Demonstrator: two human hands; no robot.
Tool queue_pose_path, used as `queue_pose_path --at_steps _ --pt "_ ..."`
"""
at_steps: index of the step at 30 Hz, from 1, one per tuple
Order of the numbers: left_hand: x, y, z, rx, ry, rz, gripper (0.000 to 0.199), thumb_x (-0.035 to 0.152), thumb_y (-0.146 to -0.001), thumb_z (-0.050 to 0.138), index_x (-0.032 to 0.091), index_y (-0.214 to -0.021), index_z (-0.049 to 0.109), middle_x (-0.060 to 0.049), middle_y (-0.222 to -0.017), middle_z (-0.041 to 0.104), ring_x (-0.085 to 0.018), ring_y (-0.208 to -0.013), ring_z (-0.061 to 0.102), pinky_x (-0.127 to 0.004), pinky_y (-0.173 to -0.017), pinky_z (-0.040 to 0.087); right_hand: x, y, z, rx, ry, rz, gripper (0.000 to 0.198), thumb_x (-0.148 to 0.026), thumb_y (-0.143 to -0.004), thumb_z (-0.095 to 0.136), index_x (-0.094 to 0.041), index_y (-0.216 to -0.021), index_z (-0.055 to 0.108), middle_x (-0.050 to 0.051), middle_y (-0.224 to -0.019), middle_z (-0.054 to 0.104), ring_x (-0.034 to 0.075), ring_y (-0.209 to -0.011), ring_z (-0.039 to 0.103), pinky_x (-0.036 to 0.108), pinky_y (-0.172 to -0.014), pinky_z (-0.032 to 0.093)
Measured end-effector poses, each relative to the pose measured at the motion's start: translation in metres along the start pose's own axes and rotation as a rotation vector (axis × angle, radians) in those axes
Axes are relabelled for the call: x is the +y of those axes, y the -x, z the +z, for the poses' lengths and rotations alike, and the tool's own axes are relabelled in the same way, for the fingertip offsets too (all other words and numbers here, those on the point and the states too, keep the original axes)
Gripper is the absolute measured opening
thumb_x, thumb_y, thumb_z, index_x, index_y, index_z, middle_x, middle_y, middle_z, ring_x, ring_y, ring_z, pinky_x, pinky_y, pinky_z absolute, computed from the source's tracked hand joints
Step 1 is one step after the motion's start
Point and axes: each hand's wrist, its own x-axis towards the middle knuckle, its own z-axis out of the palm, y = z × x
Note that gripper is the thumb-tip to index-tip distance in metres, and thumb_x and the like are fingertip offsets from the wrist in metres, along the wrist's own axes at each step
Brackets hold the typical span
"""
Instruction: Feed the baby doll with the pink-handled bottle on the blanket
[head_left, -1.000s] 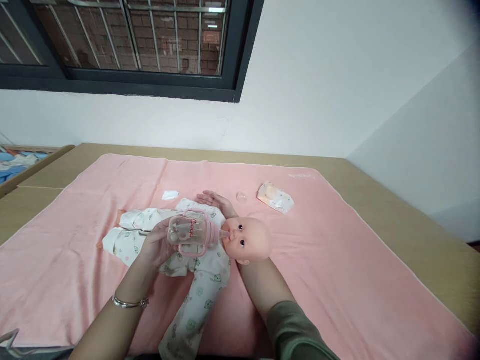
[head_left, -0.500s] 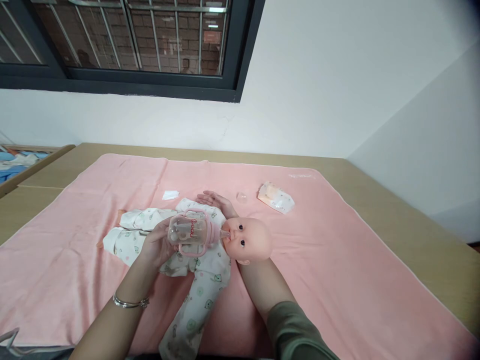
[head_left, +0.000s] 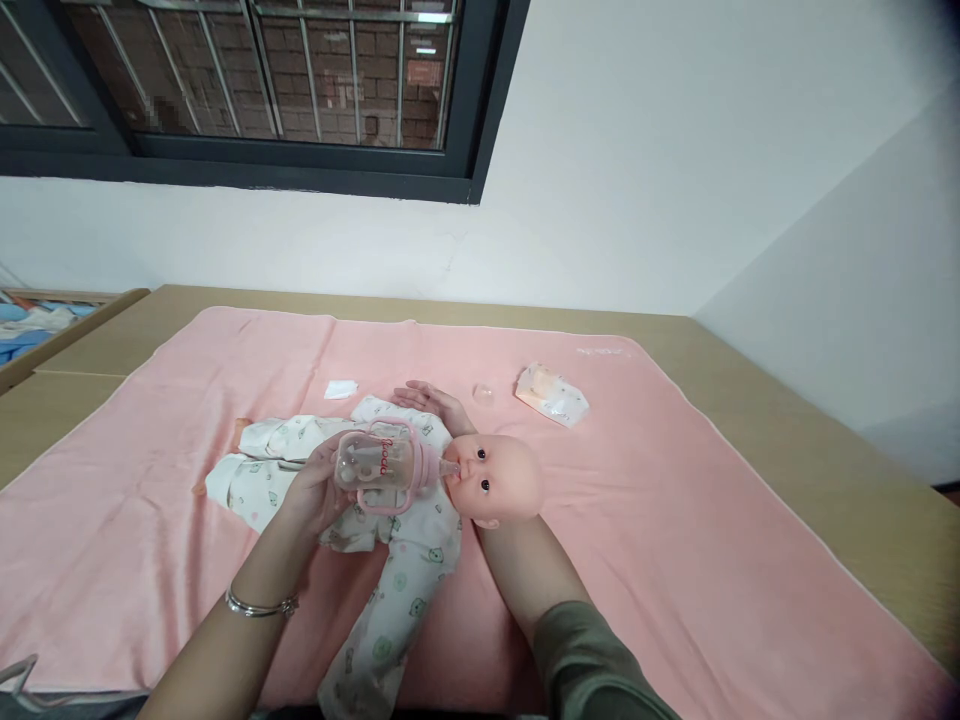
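A baby doll (head_left: 504, 478) in white printed clothes lies on its back with its head to the right. Its head rests on my right forearm, which passes under the neck. Beyond the doll's shoulder my right hand (head_left: 431, 398) shows with fingers stretched out, holding nothing. My left hand (head_left: 319, 485) grips the base of a clear baby bottle (head_left: 382, 465) with pink handles and red lettering. The bottle lies nearly level above the doll's chest, its teat touching the doll's mouth. A silver bracelet circles my left wrist.
A pink sheet (head_left: 675, 540) covers most of the wooden table (head_left: 847, 480). Past the doll lie a white folded piece (head_left: 341, 389), a small clear cap (head_left: 483, 394) and a printed soft packet (head_left: 552, 394). A white wall and a barred window (head_left: 300, 80) stand behind.
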Motion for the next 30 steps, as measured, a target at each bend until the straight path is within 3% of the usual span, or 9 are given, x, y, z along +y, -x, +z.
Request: queue_pose_path --at_steps 3,9,14,24,30 --pt "0.0 0.0 -0.002 -0.014 -0.001 -0.01 0.045 0.033 -0.069 0.104 0.013 -0.103 0.082 -0.007 -0.085 0.082 -0.016 -0.058 0.072 -0.02 -0.047 0.057 0.0 -0.001 -0.001 -0.003 0.002 0.014 0.102 -0.064 -0.055 0.092 -0.041 -0.15 0.064 0.009 -0.158 0.069 0.044 -0.166 0.046 0.069 -0.133 0.047" --pt "0.001 -0.001 -0.002 -0.038 0.013 -0.007 0.045 0.03 -0.066 0.104 0.013 -0.102 0.084 -0.003 -0.072 0.076 -0.013 -0.05 0.065 -0.017 -0.041 0.051 0.0 0.013 0.0 0.034 -0.017 0.016 0.091 -0.067 -0.067 0.087 -0.043 -0.151 0.063 0.008 -0.16 0.067 0.042 -0.169 0.044 0.068 -0.134 0.047" --pt "0.002 0.0 -0.002 -0.046 0.021 -0.023 0.042 0.025 -0.067 0.103 0.012 -0.103 0.085 -0.005 -0.075 0.077 -0.013 -0.052 0.066 -0.017 -0.042 0.051 -0.005 0.008 0.005 0.007 -0.047 -0.043 0.098 -0.069 -0.063 0.088 -0.04 -0.153 0.063 0.01 -0.162 0.066 0.042 -0.166 0.047 0.066 -0.133 0.047" --pt "0.003 -0.001 -0.004 -0.05 0.026 -0.038 0.04 0.025 -0.069 0.099 0.013 -0.104 0.084 -0.006 -0.077 0.079 -0.013 -0.051 0.066 -0.017 -0.041 0.05 -0.009 0.019 0.003 0.02 0.015 0.001 0.094 -0.065 -0.069 0.089 -0.046 -0.157 0.06 0.007 -0.159 0.067 0.041 -0.168 0.046 0.068 -0.133 0.049" --pt "0.004 -0.001 -0.002 -0.054 0.004 -0.026 0.04 0.028 -0.069 0.1 0.012 -0.103 0.086 -0.007 -0.077 0.079 -0.015 -0.051 0.067 -0.021 -0.043 0.056 -0.01 0.019 0.006 0.028 0.003 -0.006 0.097 -0.069 -0.069 0.085 -0.041 -0.158 0.059 0.009 -0.16 0.067 0.04 -0.168 0.045 0.068 -0.136 0.044"
